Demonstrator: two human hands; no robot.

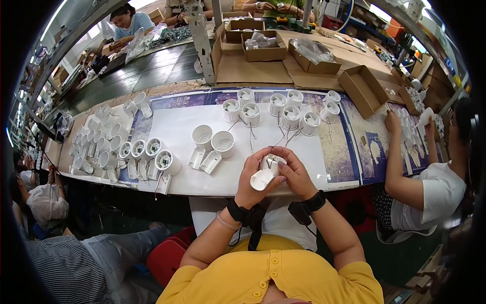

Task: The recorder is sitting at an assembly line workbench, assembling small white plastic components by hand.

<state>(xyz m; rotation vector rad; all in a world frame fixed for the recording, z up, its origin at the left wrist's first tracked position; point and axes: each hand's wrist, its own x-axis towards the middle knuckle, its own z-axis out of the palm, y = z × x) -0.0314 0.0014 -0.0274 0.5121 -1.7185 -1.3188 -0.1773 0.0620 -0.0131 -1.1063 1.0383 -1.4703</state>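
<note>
Close to my body, at the near edge of the white sheet, my left hand and my right hand are closed together around a white plastic housing with a rounded end. The fingers cover much of it, so its inside is partly hidden. Just left of my hands stand two white cup-shaped housings with slatted bottoms, a near one and a farther one, each with a short open handle. Beyond my hands are several round white fan units with thin wires trailing from them.
Farther left, several handled housings hold fans, beside a crowd of white housings. Cardboard boxes stand at the back, and a tilted empty box at the right. A co-worker sits on the right; others work around.
</note>
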